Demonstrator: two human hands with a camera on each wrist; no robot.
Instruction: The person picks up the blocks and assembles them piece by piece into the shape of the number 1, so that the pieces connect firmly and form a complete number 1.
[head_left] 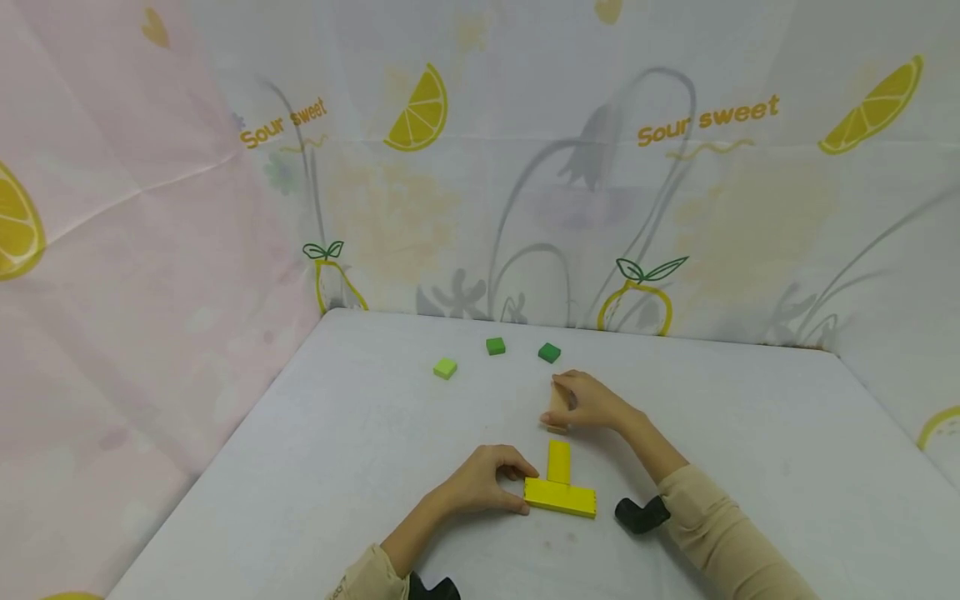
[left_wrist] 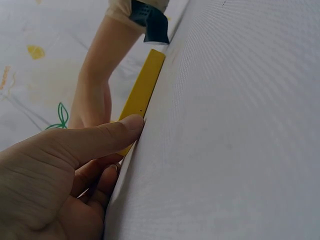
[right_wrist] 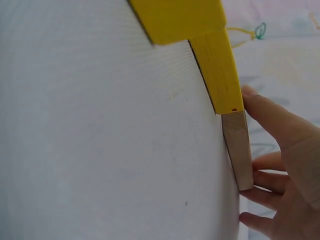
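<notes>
Two yellow blocks form a T on the white table: a crosswise block (head_left: 561,498) nearest the person and a lengthwise block (head_left: 558,461) against its far side. At the left end of the crosswise one, my left hand (head_left: 480,479) pinches it between thumb and fingers. Beyond the lengthwise block, my right hand (head_left: 592,402) holds a plain wooden block (right_wrist: 237,150), thumb toward its near end and fingers along its right side. A narrow gap separates wood and yellow in the head view; they look in line in the right wrist view.
Farther back on the table (head_left: 360,417) lie three small green blocks: a light green one (head_left: 445,368), a mid-green one (head_left: 496,346) and a dark green one (head_left: 550,353). A lemon-printed cloth (head_left: 480,208) hangs behind. Black wrist devices (head_left: 641,515) sit by both sleeves.
</notes>
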